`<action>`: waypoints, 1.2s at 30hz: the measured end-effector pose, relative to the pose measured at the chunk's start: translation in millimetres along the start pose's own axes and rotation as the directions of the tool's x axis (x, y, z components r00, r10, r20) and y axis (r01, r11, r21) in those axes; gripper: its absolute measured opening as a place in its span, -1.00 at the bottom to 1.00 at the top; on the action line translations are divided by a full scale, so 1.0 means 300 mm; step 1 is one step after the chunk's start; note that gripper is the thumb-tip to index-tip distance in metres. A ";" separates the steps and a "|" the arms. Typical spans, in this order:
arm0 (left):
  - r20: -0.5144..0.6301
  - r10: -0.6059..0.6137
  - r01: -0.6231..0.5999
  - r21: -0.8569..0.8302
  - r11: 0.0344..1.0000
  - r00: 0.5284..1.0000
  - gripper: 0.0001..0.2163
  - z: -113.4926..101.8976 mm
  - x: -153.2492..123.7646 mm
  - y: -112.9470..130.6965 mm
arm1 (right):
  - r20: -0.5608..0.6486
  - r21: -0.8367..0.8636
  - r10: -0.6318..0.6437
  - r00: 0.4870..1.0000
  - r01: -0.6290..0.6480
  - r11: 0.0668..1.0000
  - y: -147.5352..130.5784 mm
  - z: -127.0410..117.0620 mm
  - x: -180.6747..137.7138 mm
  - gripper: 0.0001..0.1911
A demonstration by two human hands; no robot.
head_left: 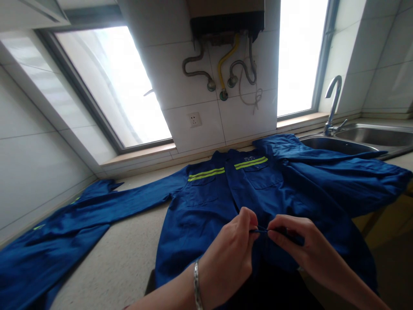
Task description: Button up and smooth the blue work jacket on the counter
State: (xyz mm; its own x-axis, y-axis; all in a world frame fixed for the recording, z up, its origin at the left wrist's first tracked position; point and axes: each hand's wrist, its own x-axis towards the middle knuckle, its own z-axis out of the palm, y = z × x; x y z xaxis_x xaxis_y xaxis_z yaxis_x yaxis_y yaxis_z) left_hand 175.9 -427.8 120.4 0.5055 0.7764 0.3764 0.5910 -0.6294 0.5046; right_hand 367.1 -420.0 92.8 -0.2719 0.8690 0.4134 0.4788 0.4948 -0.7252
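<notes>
A blue work jacket (pixel 200 215) with yellow-green reflective stripes across the chest lies spread on the countertop, its collar toward the wall. My left hand (pixel 234 245), a silver bangle on its wrist, pinches the jacket's front edge near the hem. Close beside it, my right hand (pixel 290 237) pinches the same front opening from the other side. The fingertips almost meet over a small bit of cloth; any button or zip between them is too small to make out. Above the hands the front placket lies partly apart.
More blue clothing (pixel 64 224) lies on the pale countertop (pixel 129 254) at left, and blue cloth (pixel 348 176) reaches the sink (pixel 371 133) at right. A faucet (pixel 334 103) stands behind it. Pipes (pixel 227 64) hang beneath a wall heater (pixel 227 19) between two windows.
</notes>
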 end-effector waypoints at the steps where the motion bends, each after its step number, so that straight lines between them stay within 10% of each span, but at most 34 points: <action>1: -0.001 0.008 -0.008 0.003 1.000 1.000 -0.78 0.000 0.000 0.000 | 0.004 -0.007 0.003 1.000 -0.003 1.000 0.001 0.001 -0.002 -0.78; 36: 0.118 -0.262 0.269 -0.051 0.962 0.958 -0.88 -0.001 0.028 0.013 | 0.063 0.030 0.094 0.994 -0.096 0.995 0.006 0.019 0.004 -0.77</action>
State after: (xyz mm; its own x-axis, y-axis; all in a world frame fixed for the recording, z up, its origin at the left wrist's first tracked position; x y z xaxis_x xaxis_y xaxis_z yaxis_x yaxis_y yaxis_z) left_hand 182.3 -423.7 125.8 0.4034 0.9047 0.1368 0.6723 -0.3945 0.6264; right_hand 362.8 -418.2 88.8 -0.2778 0.9100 0.3078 0.4773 0.4088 -0.7779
